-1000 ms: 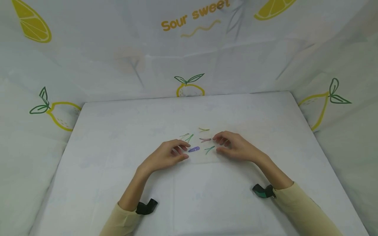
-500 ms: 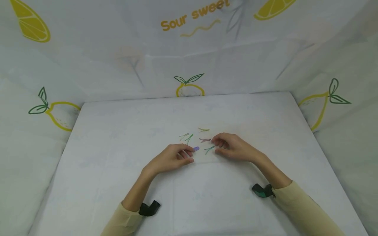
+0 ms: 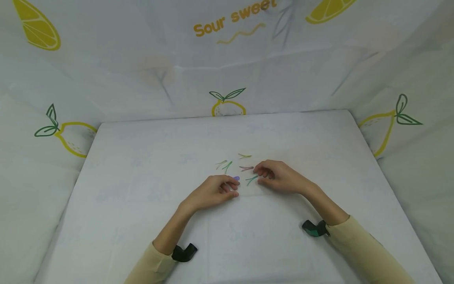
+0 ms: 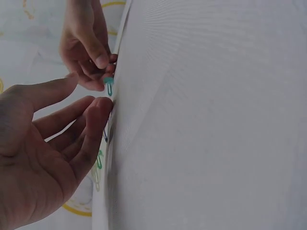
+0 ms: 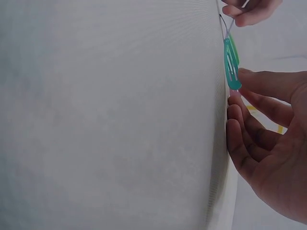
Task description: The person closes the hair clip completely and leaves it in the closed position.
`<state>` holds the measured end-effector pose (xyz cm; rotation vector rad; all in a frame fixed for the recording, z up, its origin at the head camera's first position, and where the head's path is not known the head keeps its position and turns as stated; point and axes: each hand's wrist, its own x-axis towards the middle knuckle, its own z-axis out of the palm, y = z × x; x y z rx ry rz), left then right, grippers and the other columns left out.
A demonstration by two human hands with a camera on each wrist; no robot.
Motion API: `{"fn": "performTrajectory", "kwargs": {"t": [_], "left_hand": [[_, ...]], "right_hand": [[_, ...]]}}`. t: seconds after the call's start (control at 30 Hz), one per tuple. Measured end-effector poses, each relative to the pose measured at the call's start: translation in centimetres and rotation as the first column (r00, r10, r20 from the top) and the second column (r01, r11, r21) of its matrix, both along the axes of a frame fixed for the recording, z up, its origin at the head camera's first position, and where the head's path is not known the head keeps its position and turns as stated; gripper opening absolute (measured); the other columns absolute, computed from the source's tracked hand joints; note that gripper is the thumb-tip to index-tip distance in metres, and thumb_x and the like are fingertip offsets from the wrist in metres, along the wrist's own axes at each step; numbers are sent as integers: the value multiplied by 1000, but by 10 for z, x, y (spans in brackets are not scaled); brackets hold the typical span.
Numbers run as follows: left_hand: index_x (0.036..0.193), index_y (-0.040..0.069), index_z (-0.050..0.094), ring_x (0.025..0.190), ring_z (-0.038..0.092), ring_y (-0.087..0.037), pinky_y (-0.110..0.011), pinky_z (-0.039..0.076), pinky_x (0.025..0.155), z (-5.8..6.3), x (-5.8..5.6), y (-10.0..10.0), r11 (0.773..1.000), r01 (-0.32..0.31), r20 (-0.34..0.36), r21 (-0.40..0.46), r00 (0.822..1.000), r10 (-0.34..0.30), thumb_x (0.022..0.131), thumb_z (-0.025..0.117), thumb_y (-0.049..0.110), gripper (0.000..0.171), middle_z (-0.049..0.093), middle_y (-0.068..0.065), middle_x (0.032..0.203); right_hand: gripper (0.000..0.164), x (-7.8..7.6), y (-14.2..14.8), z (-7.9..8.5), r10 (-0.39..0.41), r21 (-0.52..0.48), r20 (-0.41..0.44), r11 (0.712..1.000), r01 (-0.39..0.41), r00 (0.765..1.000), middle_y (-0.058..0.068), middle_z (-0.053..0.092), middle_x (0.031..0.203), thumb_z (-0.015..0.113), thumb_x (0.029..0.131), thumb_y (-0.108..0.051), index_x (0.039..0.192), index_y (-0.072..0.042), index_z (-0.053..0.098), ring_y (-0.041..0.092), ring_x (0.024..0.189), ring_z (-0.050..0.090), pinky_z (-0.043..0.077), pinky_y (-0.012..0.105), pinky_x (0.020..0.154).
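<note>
Several snap hair clips lie on the white tabletop. My left hand (image 3: pixel 214 192) reaches over the purple hair clip (image 3: pixel 237 178) and covers most of it, with the thumb apart from the fingertips. My right hand (image 3: pixel 280 176) rests at the right of the group, fingers loosely bent. Its thumb is beside the teal hair clip (image 5: pixel 231 67), whose prongs stand spread, and its fingertips are by the reddish hair clip (image 3: pixel 246 168). Farther off lie a yellow hair clip (image 3: pixel 245 156), a green hair clip (image 3: pixel 228 166) and a pale hair clip (image 3: pixel 221 162).
The white-covered table (image 3: pixel 142 157) has its back edge against a hanging cloth (image 3: pixel 124 79) printed with lemons. More cloth hangs at both sides. A black wrist camera (image 3: pixel 184 252) sits at my left cuff, another black wrist camera (image 3: pixel 315 228) at my right.
My left hand has moved right, from beside the purple hair clip to over it, hiding most of it. My right hand has shifted slightly left toward the reddish and teal hair clips.
</note>
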<state>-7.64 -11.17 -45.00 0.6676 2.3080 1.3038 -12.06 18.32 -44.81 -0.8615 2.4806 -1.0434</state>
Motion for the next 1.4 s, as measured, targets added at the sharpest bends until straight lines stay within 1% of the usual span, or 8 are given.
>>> {"fn": "performTrajectory", "kwargs": {"t": [0.2, 0.5, 0.7, 0.87, 0.97, 1.13, 1.3, 1.4], "left_hand": [[130, 1, 75, 92, 72, -7, -21, 58, 87, -4, -2, 5, 1000, -21, -18, -23, 1000, 20, 101, 78, 19, 35, 80, -7, 117], [130, 2, 74, 80, 65, -2, -19, 54, 79, -4, -5, 13, 998, -25, -7, -50, 1000, 24, 102, 76, 18, 32, 80, -7, 112], [128, 2, 74, 73, 62, -3, -18, 52, 73, -3, -6, 18, 998, -30, 13, -55, 999, 31, 102, 76, 16, 30, 79, -6, 106], [129, 2, 73, 73, 63, -3, -19, 52, 72, -4, -7, 23, 997, -42, 22, -63, 999, 43, 102, 75, 16, 31, 77, -5, 103], [128, 1, 74, 72, 65, -4, -19, 52, 71, -5, -8, 26, 997, -55, 34, -52, 998, 57, 102, 75, 14, 30, 77, -5, 101], [127, 0, 73, 68, 69, -7, -20, 53, 66, -6, -10, 29, 996, -81, 69, -37, 994, 84, 102, 73, 11, 28, 77, -5, 97], [126, -1, 73, 64, 71, -9, -23, 55, 61, -7, -12, 33, 994, -111, 106, -23, 988, 112, 102, 71, 8, 26, 76, -6, 94], [125, 1, 73, 60, 70, -10, -23, 55, 61, -8, -12, 35, 991, -126, 116, -33, 985, 129, 102, 71, 10, 25, 76, -5, 92]], "right_hand": [[27, -1, 0, 0, -7, 12, 11, 1000, 7, 1000, 3, 75, 110, 80, 98, -10, 124, -5, 74, 12, 97, 65, 58, 29, 88], [22, -2, 0, 0, 5, 9, -14, 1000, -5, 1000, 4, 76, 109, 78, 99, -10, 120, -4, 75, 11, 95, 64, 56, 29, 85], [21, -2, -2, 1, -9, 21, 9, 1000, 9, 1000, 1, 75, 105, 79, 99, -10, 119, -6, 76, 9, 91, 63, 54, 25, 83], [19, -4, -3, 0, -3, 13, 31, 1000, 3, 1000, 1, 75, 103, 78, 99, -9, 118, -6, 76, 9, 89, 62, 53, 24, 80], [18, -4, -2, 0, -9, 5, 47, 1000, 9, 999, 2, 75, 102, 78, 99, -9, 117, -6, 77, 9, 88, 61, 52, 23, 79], [18, -6, -1, -2, -8, -22, 70, 1000, 10, 997, 3, 75, 102, 78, 99, -8, 116, -5, 77, 9, 89, 61, 51, 22, 79], [16, -10, -1, -3, -8, -8, 83, 1000, 9, 996, 2, 75, 100, 78, 99, -9, 114, -6, 77, 9, 88, 60, 51, 21, 79], [14, -12, -1, -4, 0, -1, 97, 1000, 1, 995, 3, 76, 102, 78, 99, -9, 114, -6, 78, 10, 88, 60, 51, 22, 79]]}}
